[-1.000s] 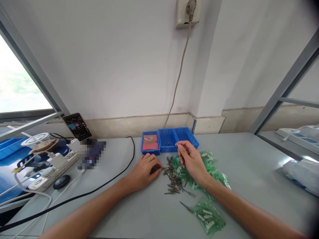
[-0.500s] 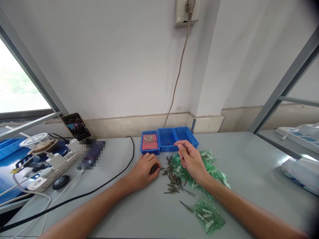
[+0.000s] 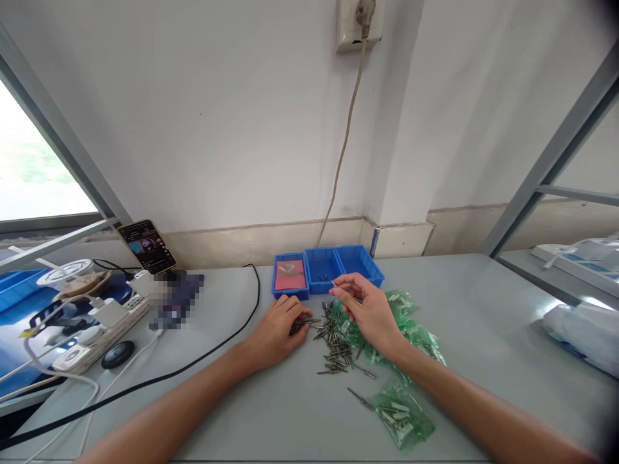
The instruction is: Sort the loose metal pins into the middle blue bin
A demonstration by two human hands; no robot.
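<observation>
My left hand (image 3: pixel 279 327) rests on the table, its fingers curled around several dark, thin metal pins (image 3: pixel 296 327). One of them sticks out to the right past the fingertips. My right hand (image 3: pixel 368 309) is raised over the green bags, thumb and fingers pinched together. A thin metal pin tip (image 3: pixel 333 283) shows at its fingertips; the rest is hidden. Between the hands lies a loose pile of metal pins (image 3: pixel 337 351). Just beyond is the middle blue bin (image 3: pixel 323 259), with a few small pins on its floor.
Green plastic bags (image 3: pixel 420 341) lie under my right wrist. Nearer is another green bag (image 3: pixel 405 415) with pale parts, a single pin (image 3: pixel 360 398) beside it. A left bin (image 3: pixel 290 274) holds a pink sheet; a black cable (image 3: pixel 213 357) crosses the table left of my arm.
My right hand's fingertips have shifted slightly left, near the front edge of the middle bin. The pin at my left fingertips has turned a little. The camera view has moved slightly.
</observation>
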